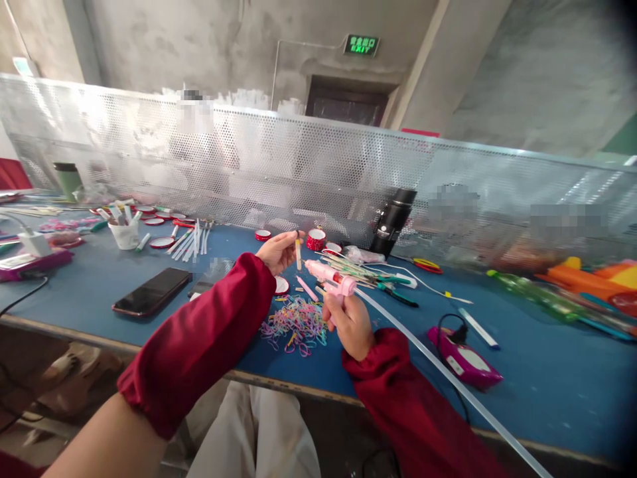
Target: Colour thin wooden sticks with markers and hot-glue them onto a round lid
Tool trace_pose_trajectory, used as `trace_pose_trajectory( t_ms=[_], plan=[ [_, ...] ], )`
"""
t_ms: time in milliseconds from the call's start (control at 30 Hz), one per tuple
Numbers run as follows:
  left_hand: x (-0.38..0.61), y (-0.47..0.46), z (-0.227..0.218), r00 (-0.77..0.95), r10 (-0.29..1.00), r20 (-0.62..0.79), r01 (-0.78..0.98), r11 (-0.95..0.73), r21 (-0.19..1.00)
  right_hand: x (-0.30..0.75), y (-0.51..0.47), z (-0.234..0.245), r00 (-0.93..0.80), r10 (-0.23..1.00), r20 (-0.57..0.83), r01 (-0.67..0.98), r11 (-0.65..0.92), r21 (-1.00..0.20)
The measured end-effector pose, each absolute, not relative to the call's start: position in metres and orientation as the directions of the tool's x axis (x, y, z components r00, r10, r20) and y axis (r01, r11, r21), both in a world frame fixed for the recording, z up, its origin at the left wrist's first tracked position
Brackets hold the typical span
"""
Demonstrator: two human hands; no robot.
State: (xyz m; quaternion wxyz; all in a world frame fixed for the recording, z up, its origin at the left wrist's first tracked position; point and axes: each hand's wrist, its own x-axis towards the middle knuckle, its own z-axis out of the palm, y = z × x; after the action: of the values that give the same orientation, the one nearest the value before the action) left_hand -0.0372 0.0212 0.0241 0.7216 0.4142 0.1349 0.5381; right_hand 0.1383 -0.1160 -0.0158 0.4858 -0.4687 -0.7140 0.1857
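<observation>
My right hand (351, 324) grips a pink hot glue gun (326, 272) by its handle. A long translucent glue stick (442, 368) runs out of the gun's back toward the lower right. Pinched in the fingertips of my left hand (279, 252) is a short, slim stick (298, 254), yellowish and white, held upright just left of the nozzle. Whether the nozzle touches it I cannot tell. Below both hands lies a heap of coloured rubber bands (296, 325). A pink pen-like stick (307, 289) rests between the heap and the gun.
On the blue table are a phone (152, 292), a white cup of markers (124, 234), red round tins (316, 239), pliers (398, 292) and a purple power strip (465, 358). A black bottle (393, 222) stands by the perforated metal screen (239, 166). A green plastic bottle (535, 295) lies right.
</observation>
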Motion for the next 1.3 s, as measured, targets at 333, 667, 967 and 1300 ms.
trace_pose_trajectory(
  t_ms=[333,667,967,1300],
  plan=[
    [-0.0378,0.0226,0.0241,0.375,0.896,0.239,-0.660,0.077,0.747,0.1384,-0.1162,-0.0147,-0.104,0.860,0.499,0.504,0.478,-0.719],
    [-0.0388,0.0237,0.0241,0.379,0.889,0.257,-0.666,0.069,0.743,0.1372,-0.1180,-0.0125,-0.112,0.870,0.480,0.492,0.468,-0.734],
    [-0.0425,0.0242,0.0268,0.364,0.899,0.242,-0.675,0.076,0.734,0.1380,-0.1176,-0.0144,-0.112,0.867,0.486,0.494,0.472,-0.730],
    [-0.0430,0.0271,0.0256,0.361,0.897,0.255,-0.682,0.068,0.728,0.1380,-0.1176,-0.0140,-0.127,0.868,0.480,0.501,0.474,-0.724]
  ],
)
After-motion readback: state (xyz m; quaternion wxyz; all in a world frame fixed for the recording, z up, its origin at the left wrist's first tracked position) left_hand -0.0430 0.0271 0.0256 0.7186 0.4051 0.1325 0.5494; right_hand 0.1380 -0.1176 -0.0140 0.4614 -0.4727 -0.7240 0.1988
